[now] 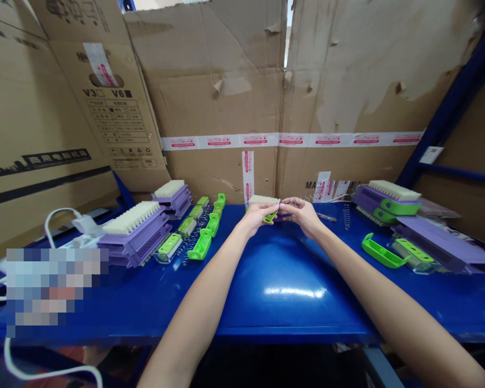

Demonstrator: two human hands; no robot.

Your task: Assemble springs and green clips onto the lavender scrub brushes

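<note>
My left hand (pixel 259 216) is closed on a small green slotted piece (pixel 270 217), which shows below its fingers. Close against it, my right hand (pixel 301 214) has its thumb and fingers pinched together at the tips. What the right hand pinches is too small to make out; thin wire coils show just behind its fingers. Just beyond both hands sits a brush head with cream bristles (pixel 262 200), partly hidden by the left hand. A thin metal tool (pixel 326 217) lies right of my right wrist.
Purple bristled brush blocks (pixel 133 240) are stacked at left, beside rows of green-topped transparent containers (pixel 170 247), springs (pixel 191 240) and green handles (pixel 200 245). At right are more purple blocks (pixel 388 202), another green handle (pixel 382 252) and a spring (pixel 346 216). Cardboard (pixel 222 108) walls the blue table (pixel 291 318).
</note>
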